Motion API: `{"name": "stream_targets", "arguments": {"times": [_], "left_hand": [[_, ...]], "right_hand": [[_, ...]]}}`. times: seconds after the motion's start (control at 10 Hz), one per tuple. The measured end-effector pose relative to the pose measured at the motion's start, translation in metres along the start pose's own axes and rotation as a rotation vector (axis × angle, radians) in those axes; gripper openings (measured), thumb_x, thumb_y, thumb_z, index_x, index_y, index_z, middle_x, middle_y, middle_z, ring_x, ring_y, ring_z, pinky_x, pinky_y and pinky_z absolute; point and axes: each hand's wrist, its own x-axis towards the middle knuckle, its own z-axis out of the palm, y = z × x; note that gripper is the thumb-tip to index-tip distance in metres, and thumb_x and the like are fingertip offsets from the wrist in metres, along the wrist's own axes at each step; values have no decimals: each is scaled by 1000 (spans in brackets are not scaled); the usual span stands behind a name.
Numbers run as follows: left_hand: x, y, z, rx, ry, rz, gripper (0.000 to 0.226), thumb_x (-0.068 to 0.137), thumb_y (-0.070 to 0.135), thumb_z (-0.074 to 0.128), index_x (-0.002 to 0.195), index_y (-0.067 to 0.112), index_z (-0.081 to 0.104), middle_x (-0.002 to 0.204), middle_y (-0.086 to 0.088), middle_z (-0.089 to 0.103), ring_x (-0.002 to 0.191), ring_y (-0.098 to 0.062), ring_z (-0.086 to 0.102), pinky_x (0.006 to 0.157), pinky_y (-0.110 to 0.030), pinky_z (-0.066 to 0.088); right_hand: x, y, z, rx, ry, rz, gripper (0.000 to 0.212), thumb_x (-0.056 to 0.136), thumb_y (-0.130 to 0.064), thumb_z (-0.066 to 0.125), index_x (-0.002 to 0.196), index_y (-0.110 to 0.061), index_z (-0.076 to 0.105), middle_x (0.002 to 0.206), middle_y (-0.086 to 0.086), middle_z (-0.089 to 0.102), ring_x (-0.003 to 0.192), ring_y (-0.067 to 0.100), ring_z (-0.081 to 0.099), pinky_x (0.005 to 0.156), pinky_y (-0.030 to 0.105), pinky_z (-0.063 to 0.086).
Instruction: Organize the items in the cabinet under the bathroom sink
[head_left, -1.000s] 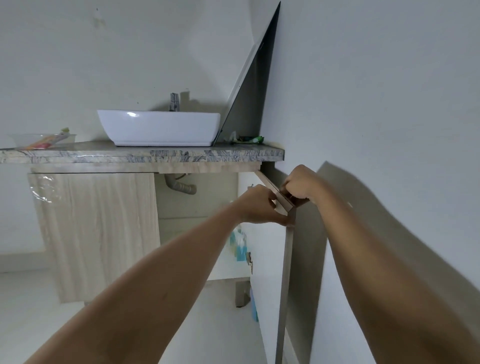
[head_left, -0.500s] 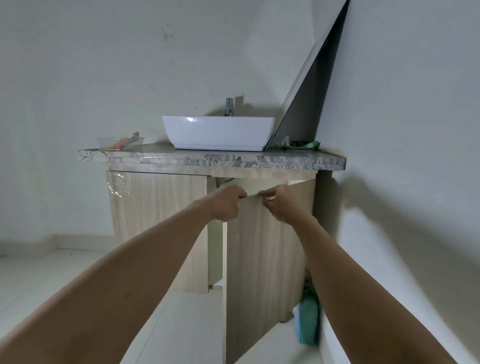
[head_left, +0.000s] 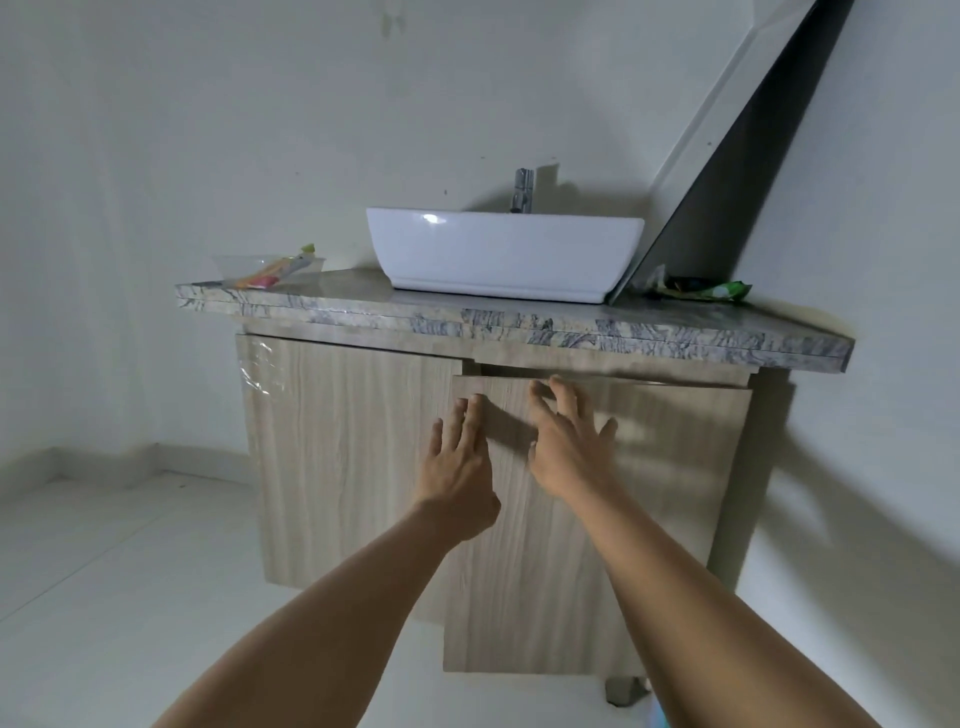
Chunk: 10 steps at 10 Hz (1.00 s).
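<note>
The wood-grain cabinet stands under a marble counter (head_left: 675, 332). Its right door (head_left: 649, 519) is almost closed, with a thin dark gap along its top edge. My left hand (head_left: 457, 462) lies with straight fingers flat against that door near its left edge. My right hand (head_left: 566, 447) is spread open on the door just right of the left hand, fingertips near the top edge. The left door (head_left: 343, 457) is closed. The inside of the cabinet is hidden.
A white basin (head_left: 498, 254) with a metal tap (head_left: 522, 189) sits on the counter. A clear tray (head_left: 249, 267) with tubes lies at the counter's left end, a green packet (head_left: 706, 288) at its right. A mirror (head_left: 737, 156) leans against the right wall. White floor lies left.
The right door swung from wide open to nearly closed. Both hands let go of its top edge and now press flat against its front.
</note>
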Motion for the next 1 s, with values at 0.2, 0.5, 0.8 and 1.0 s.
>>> {"name": "stream_targets", "arguments": {"times": [0.2,0.5,0.8,1.0], "left_hand": [[56,-15,18,-100,-36,24,106,89,46,63,158,8,-9,161,-7,-33,152,-24,-20,123,-45,-6],[75,-23,61,-130,-86,64,105,89,46,62,159,15,-9,158,0,-39,154,-19,6,122,-44,-4],[59,-28,53,-200,-116,92,92,94,46,59,160,15,3,165,3,-22,155,-16,1,125,-47,5],[-9,-25,70,-317,-271,30,86,95,50,56,160,18,8,168,0,-4,155,-19,1,126,-44,9]], "right_hand": [[28,6,34,-41,32,-9,79,85,-9,61,154,-24,26,165,-1,-12,151,32,-3,118,62,16],[32,11,63,-48,1,3,80,88,-9,58,158,-19,20,163,-1,-25,149,35,-26,118,53,23],[16,22,64,-20,-76,-39,78,87,-7,50,157,-21,18,166,-2,-19,150,31,-23,119,59,17],[-77,50,89,133,-283,124,74,97,-26,42,160,-26,2,167,0,-14,153,31,-4,121,51,13]]}}
